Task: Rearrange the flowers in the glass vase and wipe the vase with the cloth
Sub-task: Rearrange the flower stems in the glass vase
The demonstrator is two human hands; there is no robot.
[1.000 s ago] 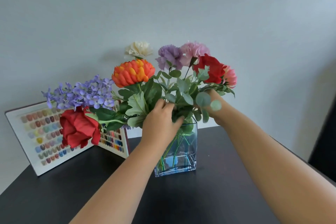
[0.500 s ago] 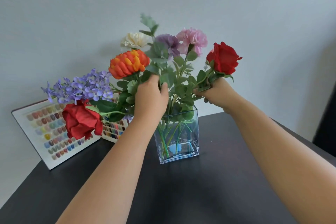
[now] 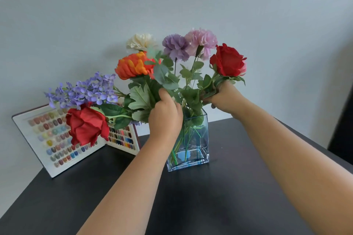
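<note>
A square glass vase (image 3: 198, 145) with a blue tint stands on the dark table (image 3: 210, 196), green stems inside it. My left hand (image 3: 165, 115) is closed around a leafy eucalyptus sprig (image 3: 162, 74) just above the vase's left rim. My right hand (image 3: 226, 97) grips the stem of an upright red rose (image 3: 227, 61) to the right of the vase. An orange flower (image 3: 133, 66), a cream flower (image 3: 140, 42), purple and pink carnations (image 3: 191, 44), a lilac spray (image 3: 86, 91) and a drooping red rose (image 3: 86, 126) fan out leftward. No cloth is in view.
Two white boards of coloured nail samples (image 3: 51, 137) lean against the grey wall (image 3: 172, 2) behind the flowers at the left. A dark object (image 3: 343, 129) stands past the table's right edge.
Both hands rose from the vase mouth. The right hand lifted the red rose upright to the right; the left hand pulled the eucalyptus sprig up, and it now sits lower than half a second ago.
</note>
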